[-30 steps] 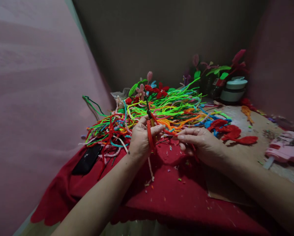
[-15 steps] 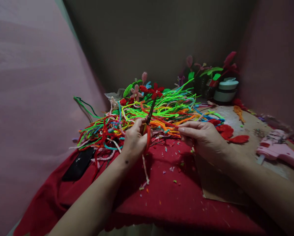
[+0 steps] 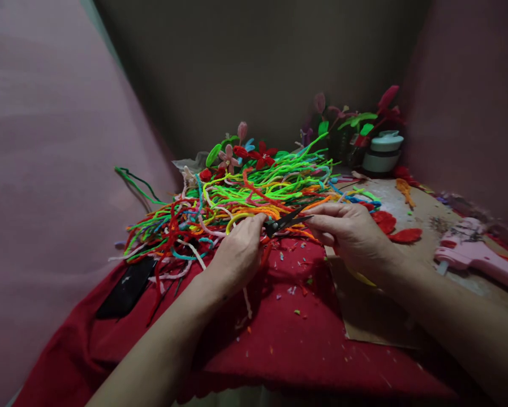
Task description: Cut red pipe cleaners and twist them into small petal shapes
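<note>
My left hand [image 3: 241, 243] is closed around the handles of a pair of scissors [image 3: 275, 227]; a yellow loop of the handle shows above the fingers. The dark blades are parted and point right, reaching the fingertips of my right hand [image 3: 347, 232]. That hand is closed in a pinch, and what sits between its thumb and finger is hidden. A yellow strip [image 3: 361, 277] shows just beneath it. Behind both hands spreads a heap of fuzzy pipe cleaners [image 3: 254, 195] in green, orange, red and other colours. A pale strand [image 3: 247, 302] hangs below my left hand.
Fuzzy flowers [image 3: 262, 155] stand behind the heap. To the right are red petals [image 3: 407, 235], a pink glue gun [image 3: 466, 251] and a lidded jar [image 3: 382, 152]. A black phone [image 3: 124, 291] lies at left on the red cloth [image 3: 296, 350], which is dotted with scraps.
The scissors have swung from pointing up to pointing right, their blades now parted at my right fingertips. My right hand keeps its pinch. The whole view has shifted slightly.
</note>
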The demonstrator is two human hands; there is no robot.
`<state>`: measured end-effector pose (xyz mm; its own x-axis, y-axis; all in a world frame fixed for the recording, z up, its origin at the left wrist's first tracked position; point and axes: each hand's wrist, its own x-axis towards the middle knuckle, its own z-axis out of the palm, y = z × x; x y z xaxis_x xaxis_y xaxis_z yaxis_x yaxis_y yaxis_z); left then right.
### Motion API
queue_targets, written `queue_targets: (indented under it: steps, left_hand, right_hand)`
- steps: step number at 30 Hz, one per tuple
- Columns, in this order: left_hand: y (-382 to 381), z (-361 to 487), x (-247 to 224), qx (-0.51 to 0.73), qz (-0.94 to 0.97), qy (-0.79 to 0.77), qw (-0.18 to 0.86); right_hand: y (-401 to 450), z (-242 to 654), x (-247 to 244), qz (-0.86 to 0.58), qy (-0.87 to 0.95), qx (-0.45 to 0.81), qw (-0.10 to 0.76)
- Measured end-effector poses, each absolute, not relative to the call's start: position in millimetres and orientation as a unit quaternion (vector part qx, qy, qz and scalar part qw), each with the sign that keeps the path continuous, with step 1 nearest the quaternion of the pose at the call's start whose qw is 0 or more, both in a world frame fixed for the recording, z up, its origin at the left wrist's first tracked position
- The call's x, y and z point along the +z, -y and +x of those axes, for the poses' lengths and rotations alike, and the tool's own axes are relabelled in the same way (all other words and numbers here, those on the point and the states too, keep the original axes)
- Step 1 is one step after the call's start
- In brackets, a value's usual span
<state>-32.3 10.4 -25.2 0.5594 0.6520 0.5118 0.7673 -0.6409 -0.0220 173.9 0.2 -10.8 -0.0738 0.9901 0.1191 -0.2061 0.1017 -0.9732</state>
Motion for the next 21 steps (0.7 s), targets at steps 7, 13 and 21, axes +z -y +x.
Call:
queue_targets:
  steps: [7, 13, 21]
  left_hand:
    - [-13.9, -36.5, -31.8, -0.226, -0.876, 0.393, 0.166]
    - [-9.6, -36.5, -28.3, -0.171, -0.866, 0.406, 0.236]
    - [1.3, -30.6, -15.6, -0.113, -0.863, 0.429, 0.241]
  right_hand:
    - [-1.7, 175.1, -13.5, -0.383, 0.504, 0.544, 0.551]
    - [-3.1, 178.0, -15.0, -0.368, 0.511, 0.559, 0.539]
    - [-3.2, 178.1, -13.5, -0.362, 0.51, 0.573, 0.53]
